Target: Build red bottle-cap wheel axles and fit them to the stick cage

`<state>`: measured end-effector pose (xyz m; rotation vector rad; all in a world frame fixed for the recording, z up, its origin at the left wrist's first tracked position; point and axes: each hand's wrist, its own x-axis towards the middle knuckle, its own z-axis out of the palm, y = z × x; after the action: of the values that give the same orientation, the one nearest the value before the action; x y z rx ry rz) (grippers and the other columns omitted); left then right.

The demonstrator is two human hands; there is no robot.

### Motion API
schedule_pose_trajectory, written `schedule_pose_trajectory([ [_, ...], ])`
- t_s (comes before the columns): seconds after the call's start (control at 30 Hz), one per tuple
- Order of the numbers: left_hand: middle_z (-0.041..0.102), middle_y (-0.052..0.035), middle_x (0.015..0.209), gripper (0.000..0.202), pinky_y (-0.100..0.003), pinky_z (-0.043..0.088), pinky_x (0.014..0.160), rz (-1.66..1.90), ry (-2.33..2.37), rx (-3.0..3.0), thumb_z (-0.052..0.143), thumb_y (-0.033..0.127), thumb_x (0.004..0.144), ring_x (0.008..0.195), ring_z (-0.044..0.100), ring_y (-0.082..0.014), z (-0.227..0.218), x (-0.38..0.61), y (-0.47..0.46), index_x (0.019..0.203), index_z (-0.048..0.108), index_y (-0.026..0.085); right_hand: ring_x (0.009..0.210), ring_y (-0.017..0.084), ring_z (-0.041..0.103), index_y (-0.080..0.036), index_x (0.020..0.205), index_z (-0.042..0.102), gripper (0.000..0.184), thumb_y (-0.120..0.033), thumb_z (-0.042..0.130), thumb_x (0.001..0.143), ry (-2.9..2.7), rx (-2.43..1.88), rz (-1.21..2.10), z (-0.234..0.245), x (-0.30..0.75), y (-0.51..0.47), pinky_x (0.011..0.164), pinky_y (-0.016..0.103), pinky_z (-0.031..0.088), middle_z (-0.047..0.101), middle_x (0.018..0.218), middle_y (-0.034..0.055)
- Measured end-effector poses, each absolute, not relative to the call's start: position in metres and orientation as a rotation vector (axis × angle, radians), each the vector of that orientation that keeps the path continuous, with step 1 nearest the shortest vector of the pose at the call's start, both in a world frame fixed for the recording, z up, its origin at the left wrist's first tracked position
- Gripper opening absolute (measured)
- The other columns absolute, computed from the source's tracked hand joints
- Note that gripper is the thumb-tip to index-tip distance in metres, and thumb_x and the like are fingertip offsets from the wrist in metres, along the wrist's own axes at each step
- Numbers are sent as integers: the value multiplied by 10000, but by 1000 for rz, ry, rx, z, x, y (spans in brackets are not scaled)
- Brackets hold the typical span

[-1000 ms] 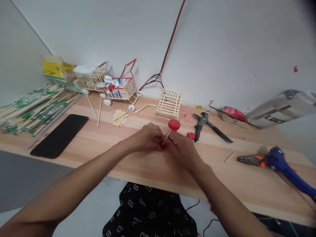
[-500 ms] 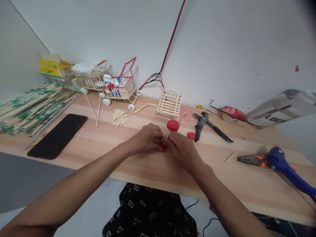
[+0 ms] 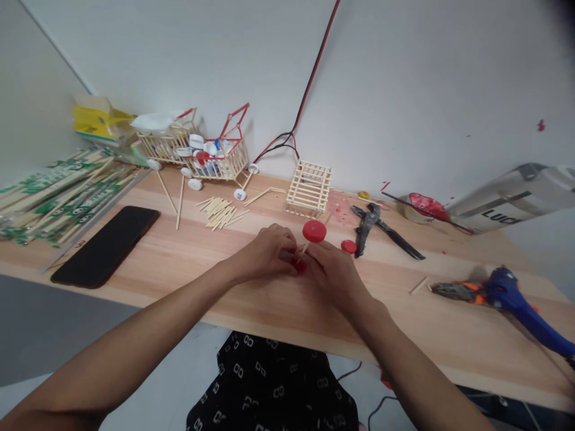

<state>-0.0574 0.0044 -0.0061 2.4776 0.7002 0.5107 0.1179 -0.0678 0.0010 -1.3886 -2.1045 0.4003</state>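
Observation:
My left hand (image 3: 265, 254) and my right hand (image 3: 330, 269) meet at the middle of the wooden table (image 3: 179, 269), fingers closed. Between them they pinch a thin wooden stick (image 3: 306, 245) with a red bottle cap (image 3: 314, 231) on its far end. A second red cap (image 3: 297, 264) shows at the fingertips, mostly hidden by them. Another red cap (image 3: 348, 246) lies loose on the table just right of my hands.
A small stick cage (image 3: 309, 189) stands behind my hands. Black pliers (image 3: 372, 224), a red-stained dish (image 3: 422, 208) and a blue glue gun (image 3: 516, 299) lie to the right. A black phone (image 3: 105, 245), wrapped chopsticks (image 3: 58, 194), loose sticks (image 3: 220, 212) and stick carts holding caps (image 3: 206, 155) sit left.
Both hands stay pinched on the stick at the same spot. The cap on the far end has shifted very slightly. The view has drifted a little.

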Motion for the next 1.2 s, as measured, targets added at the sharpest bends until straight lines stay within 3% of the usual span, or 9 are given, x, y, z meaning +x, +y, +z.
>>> schedule_pose_trajectory([
  [0.6, 643, -40, 1003, 209, -335, 397, 865, 521, 684, 2520, 736, 313, 723, 969, 541, -209, -12, -63, 3, 883, 683, 190, 661, 134, 521, -193, 656, 502, 252, -195, 486, 908, -2119, -1429, 319, -2, 121, -66, 600, 250, 361, 587, 730, 24],
  [0.87, 664, -31, 975, 172, -347, 392, 875, 549, 696, 2538, 722, 323, 751, 944, 566, -200, -10, -59, 1, 873, 701, 204, 767, 153, 586, -198, 783, 618, 166, -257, 525, 907, -2097, -1406, 390, 3, 120, -67, 671, 259, 406, 665, 862, 39],
  [1.2, 666, -24, 990, 170, -330, 396, 851, 539, 654, 2558, 716, 309, 746, 946, 576, -192, -12, -60, 3, 878, 695, 204, 572, 114, 512, -193, 627, 530, 293, -294, 536, 902, -2072, -1489, 293, -2, 120, -65, 571, 240, 331, 598, 621, -10],
])
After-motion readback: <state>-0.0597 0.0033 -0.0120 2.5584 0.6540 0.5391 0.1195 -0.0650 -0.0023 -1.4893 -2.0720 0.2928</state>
